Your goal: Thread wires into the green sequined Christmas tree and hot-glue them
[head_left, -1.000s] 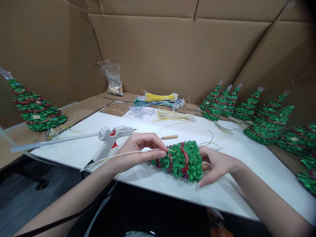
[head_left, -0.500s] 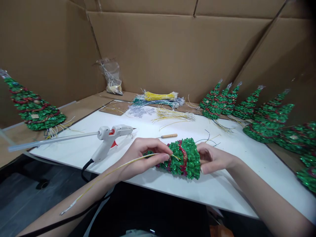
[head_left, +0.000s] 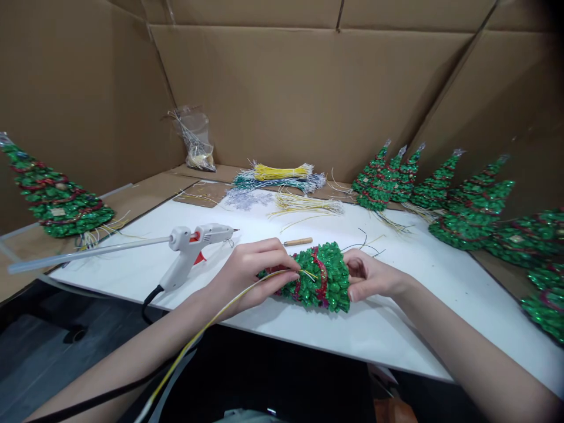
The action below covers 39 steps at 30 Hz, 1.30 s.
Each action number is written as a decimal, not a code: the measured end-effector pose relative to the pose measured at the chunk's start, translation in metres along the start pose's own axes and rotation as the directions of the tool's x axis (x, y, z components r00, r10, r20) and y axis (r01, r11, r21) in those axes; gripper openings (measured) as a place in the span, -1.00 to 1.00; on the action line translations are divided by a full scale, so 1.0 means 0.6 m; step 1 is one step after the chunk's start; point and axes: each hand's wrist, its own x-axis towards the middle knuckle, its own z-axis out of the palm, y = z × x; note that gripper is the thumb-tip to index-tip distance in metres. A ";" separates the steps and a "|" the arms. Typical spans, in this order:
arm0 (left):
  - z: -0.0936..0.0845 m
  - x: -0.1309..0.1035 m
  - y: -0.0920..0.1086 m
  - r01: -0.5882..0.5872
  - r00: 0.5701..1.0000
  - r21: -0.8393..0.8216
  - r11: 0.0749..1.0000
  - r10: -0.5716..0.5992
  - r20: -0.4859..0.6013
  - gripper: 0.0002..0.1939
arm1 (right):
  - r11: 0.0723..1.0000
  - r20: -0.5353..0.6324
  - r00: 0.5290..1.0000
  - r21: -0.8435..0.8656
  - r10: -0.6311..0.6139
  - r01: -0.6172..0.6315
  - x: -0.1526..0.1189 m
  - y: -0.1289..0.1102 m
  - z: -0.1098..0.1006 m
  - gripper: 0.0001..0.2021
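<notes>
A small green Christmas tree [head_left: 335, 276] with red glittery garland lies on its side over the white board, its wide base toward the right. My left hand [head_left: 259, 270] is closed in a pinch on a yellow-and-white wire [head_left: 220, 309], whose short ends stick out over the tree's side. The wire's long tail runs back along my left forearm. At the base, my right hand [head_left: 372, 275] holds the tree by its rim, the thumb in front and some fingers hidden inside or behind it. Dark and yellow wires [head_left: 365, 241] lie just beyond the base.
A white glue gun [head_left: 187, 249] with a long glue stick rests at the left. Behind the tree lie a wooden-handled awl [head_left: 298, 241] and wire bundles [head_left: 284, 171]. More trees [head_left: 467, 214] line the right side; one tree [head_left: 61, 200] leans at far left. Cardboard walls [head_left: 247, 88] enclose the board.
The wire's loose tail has swung down, nearer to me. My left hand still pinches the wire and my right still holds the base. The whole view has shifted slightly.
</notes>
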 end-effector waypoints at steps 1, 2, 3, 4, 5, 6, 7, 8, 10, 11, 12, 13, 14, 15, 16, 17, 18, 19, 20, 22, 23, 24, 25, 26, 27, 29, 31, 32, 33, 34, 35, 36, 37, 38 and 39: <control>-0.001 0.003 0.001 0.004 1.000 0.002 1.000 -0.004 -0.004 -0.92 | 1.000 -0.017 1.000 0.029 0.000 0.000 0.000 0.001 0.000 -0.47; -0.001 0.007 0.001 0.014 1.000 0.000 1.000 -0.014 -0.010 -0.92 | 0.998 -0.036 0.999 0.059 0.002 0.000 0.001 0.001 0.000 -0.47; -0.002 0.011 0.002 0.031 0.999 -0.006 1.000 -0.031 -0.016 -0.93 | 0.996 -0.053 0.999 0.086 0.004 0.000 0.001 0.002 -0.001 -0.47; -0.002 0.015 0.002 0.054 0.998 -0.014 0.998 -0.054 -0.019 -0.93 | 0.994 -0.067 0.998 0.108 0.005 0.002 0.001 0.003 -0.002 -0.47; -0.002 0.018 0.002 0.076 0.997 -0.025 0.997 -0.077 -0.021 -0.93 | 0.992 -0.083 0.997 0.127 0.001 0.009 0.001 0.004 -0.003 -0.47; -0.002 0.022 0.002 0.095 0.995 -0.038 0.995 -0.096 -0.024 -0.94 | 0.990 -0.101 0.995 0.140 -0.005 0.020 0.001 0.005 -0.005 -0.48; -0.001 0.026 0.002 0.108 0.994 -0.053 0.993 -0.110 -0.030 -0.94 | 0.989 -0.126 0.992 0.147 -0.013 0.032 0.001 0.006 -0.007 -0.48; 0.001 0.030 0.000 0.117 0.992 -0.066 0.991 -0.119 -0.037 -0.94 | 0.988 -0.159 0.987 0.146 -0.020 0.044 0.001 0.007 -0.009 -0.48; 0.005 0.039 -0.003 0.113 0.991 -0.082 0.990 -0.118 -0.061 -0.94 | 0.989 -0.231 0.972 0.129 -0.034 0.065 0.002 0.009 -0.012 -0.47; 0.007 0.045 -0.005 0.106 0.991 -0.081 0.991 -0.112 -0.070 -0.93 | 0.990 -0.262 0.964 0.120 -0.040 0.073 0.003 0.009 -0.014 -0.46; 0.010 0.052 -0.007 0.096 0.992 -0.077 0.992 -0.102 -0.078 -0.93 | 0.990 -0.287 0.957 0.113 -0.048 0.084 0.004 0.009 -0.015 -0.46; 0.012 0.061 -0.010 0.082 0.993 -0.074 0.994 -0.088 -0.084 -0.93 | 0.990 -0.308 0.950 0.108 -0.056 0.093 0.005 0.008 -0.016 -0.46; 0.014 0.069 -0.012 0.068 0.993 -0.075 0.995 -0.075 -0.088 -0.92 | 0.989 -0.323 0.944 0.105 -0.061 0.100 0.005 0.007 -0.016 -0.47; 0.015 0.078 -0.015 0.054 0.994 -0.086 0.995 -0.061 -0.090 -0.92 | 0.989 -0.336 0.940 0.103 -0.062 0.102 0.006 0.006 -0.017 -0.49; 0.017 0.086 -0.018 0.043 0.995 -0.110 0.993 -0.052 -0.086 -0.92 | 0.990 -0.347 0.936 0.101 -0.057 0.097 0.007 0.004 -0.017 -0.50; 0.018 0.093 -0.021 0.036 0.996 -0.144 0.989 -0.047 -0.078 -0.92 | 0.991 -0.354 0.934 0.099 -0.049 0.090 0.007 0.003 -0.018 -0.51; 0.020 0.098 -0.024 0.034 0.996 -0.183 0.983 -0.048 -0.072 -0.93 | 0.992 -0.359 0.933 0.098 -0.041 0.081 0.007 0.002 -0.018 -0.51; 0.022 0.100 -0.028 0.038 0.996 -0.220 0.975 -0.054 -0.069 -0.94 | 0.992 -0.360 0.932 0.097 -0.035 0.075 0.007 0.001 -0.019 -0.51; 0.023 0.101 -0.032 0.046 0.996 -0.252 0.967 -0.065 -0.067 -0.96 | 0.993 -0.359 0.933 0.096 -0.034 0.073 0.007 0.001 -0.019 -0.50; 0.028 0.096 -0.040 0.070 0.994 -0.297 0.952 -0.092 -0.061 -0.96 | 0.993 -0.359 0.933 0.096 -0.036 0.076 0.007 0.001 -0.019 -0.49; 0.030 0.091 -0.044 0.082 0.993 -0.309 0.948 -0.104 -0.057 -0.93 | 0.992 -0.357 0.933 0.096 -0.036 0.075 0.007 0.001 -0.019 -0.49; 0.032 0.087 -0.048 0.087 0.993 -0.316 0.945 -0.109 -0.054 -0.91 | 0.993 -0.356 0.934 0.099 -0.032 0.071 0.007 0.001 -0.019 -0.49; 0.034 0.083 -0.052 0.090 0.993 -0.321 0.943 -0.111 -0.048 -0.89 | 0.993 -0.357 0.934 0.103 -0.024 0.064 0.006 0.000 -0.019 -0.50; 0.036 0.079 -0.055 0.090 0.993 -0.325 0.941 -0.110 -0.043 -0.89 | 0.993 -0.355 0.935 0.108 -0.015 0.057 0.006 0.000 -0.019 -0.50; 0.037 0.076 -0.057 0.087 0.993 -0.328 0.941 -0.106 -0.042 -0.90 | 0.993 -0.353 0.935 0.112 -0.006 0.049 0.006 -0.001 -0.019 -0.50; 0.039 0.073 -0.060 0.080 0.995 -0.330 0.941 -0.096 -0.032 -0.91 | 0.992 -0.350 0.937 0.116 0.005 0.039 0.005 -0.002 -0.019 -0.52; 0.040 0.073 -0.061 0.079 0.996 -0.325 0.942 -0.089 -0.018 -0.92 | 0.992 -0.350 0.937 0.118 0.003 0.041 0.005 -0.002 -0.020 -0.52; 0.040 0.074 -0.061 0.078 0.996 -0.320 0.944 -0.086 -0.013 -0.93 | 0.992 -0.352 0.936 0.120 0.002 0.044 0.005 -0.002 -0.020 -0.52; 0.040 0.074 -0.061 0.079 0.996 -0.313 0.946 -0.086 -0.009 -0.93 | 0.991 -0.353 0.936 0.122 0.001 0.045 0.005 -0.002 -0.020 -0.52; 0.040 0.074 -0.061 0.081 0.996 -0.306 0.949 -0.087 -0.006 -0.93 | 0.991 -0.353 0.936 0.123 0.001 0.046 0.005 -0.003 -0.020 -0.52; 0.039 0.075 -0.061 0.078 0.996 -0.298 0.951 -0.084 -0.007 -0.93 | 0.991 -0.352 0.936 0.123 0.001 0.045 0.005 -0.003 -0.019 -0.52; 0.039 0.075 -0.061 0.069 0.997 -0.287 0.955 -0.075 -0.012 -0.92 | 0.992 -0.350 0.937 0.122 0.003 0.042 0.005 -0.003 -0.019 -0.53; 0.038 0.075 -0.061 0.054 0.998 -0.275 0.960 -0.060 -0.016 -0.92 | 0.992 -0.348 0.937 0.120 0.007 0.038 0.005 -0.004 -0.019 -0.53; 0.038 0.075 -0.061 0.038 0.999 -0.263 0.964 -0.045 -0.020 -0.92 | 0.992 -0.348 0.937 0.117 0.007 0.036 0.005 -0.004 -0.019 -0.53; 0.038 0.075 -0.061 0.023 0.999 -0.256 0.966 -0.030 -0.023 -0.92 | 0.992 -0.352 0.936 0.117 0.006 0.038 0.005 -0.003 -0.020 -0.53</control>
